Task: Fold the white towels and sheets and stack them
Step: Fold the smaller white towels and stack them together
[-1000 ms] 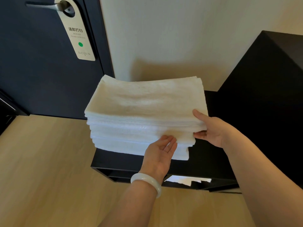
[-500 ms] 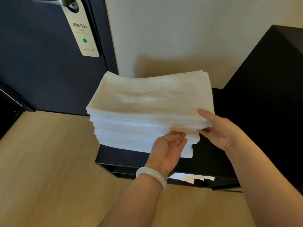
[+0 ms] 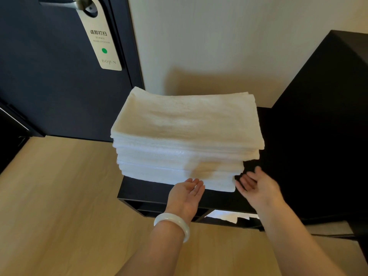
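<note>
Door: at far left we saw a dark navy door [image 3: 49, 86] with a metal handle [image 3: 59, 5] at the top edge of the view.
Hanger: a pale door sign [image 3: 101, 40] with a green dot hung from that handle.
Floor: light wood flooring [image 3: 59, 196] ran from the door toward us.
Left hand: our left hand [image 3: 186, 196] reached forward with its palm turned to the right, and it held nothing.
Left fingers: the fingers [image 3: 196, 183] lay straight and pressed together, their tips at the lower front edge of the stack; we could not tell whether they touched it.
Wrist: a white bracelet [image 3: 173, 224] circled the left wrist.
Towels: the stack of folded white towels [image 3: 187, 124] sat on the low black shelf [image 3: 143, 190], between the door and the cabinet, with its lower layers set back unevenly at the right.
Below the shelf: a white cloth [image 3: 227, 216] showed in the opening under the top board.
Right hand: our right hand [image 3: 256, 186] hung just beside the stack's front right corner, blurred, with its palm facing the towels.
Right fingers: they were loosely spread and gripped nothing.
Cabinet: a tall black cabinet [image 3: 318, 126] stood at the right, against the cream wall [image 3: 219, 46].
</note>
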The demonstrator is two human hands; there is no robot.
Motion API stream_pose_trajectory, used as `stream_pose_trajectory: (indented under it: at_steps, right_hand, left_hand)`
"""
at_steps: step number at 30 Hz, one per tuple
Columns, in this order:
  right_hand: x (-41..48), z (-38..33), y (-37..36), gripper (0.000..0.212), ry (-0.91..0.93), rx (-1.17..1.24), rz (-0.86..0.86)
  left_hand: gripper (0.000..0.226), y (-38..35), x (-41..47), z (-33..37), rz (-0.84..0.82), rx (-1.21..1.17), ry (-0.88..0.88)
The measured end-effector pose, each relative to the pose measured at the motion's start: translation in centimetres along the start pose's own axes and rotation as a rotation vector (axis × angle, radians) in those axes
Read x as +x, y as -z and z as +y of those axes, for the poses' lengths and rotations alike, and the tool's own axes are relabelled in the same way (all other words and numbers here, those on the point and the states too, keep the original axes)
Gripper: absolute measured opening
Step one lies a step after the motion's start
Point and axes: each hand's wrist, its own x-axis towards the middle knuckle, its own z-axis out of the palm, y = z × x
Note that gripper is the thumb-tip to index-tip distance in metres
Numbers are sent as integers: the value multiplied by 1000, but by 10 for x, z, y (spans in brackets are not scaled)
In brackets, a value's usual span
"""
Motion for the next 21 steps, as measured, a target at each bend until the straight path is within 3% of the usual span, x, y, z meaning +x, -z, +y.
stream_pose_trajectory:
  at_steps: [3, 6, 10, 14, 21]
  right_hand:
    - [2, 10, -6, 19, -32, -124, -83]
    - [2, 7, -16, 27, -13, -148, -54]
    - [10, 1, -20, 27, 4, -133, -79]
    - [11, 9, -15, 20, 142, -201, -92]
    - [8, 27, -17, 25, 106, -138, -14]
  left_hand:
    - [50, 8, 3, 3, -3, 12, 16]
    - [47, 14, 4, 1, -10, 39, 25]
    - [46, 13, 6, 0, -41, 19, 10]
    - [46, 8, 10, -2, -57, -31, -18]
    - [49, 8, 3, 3, -83, -45, -31]
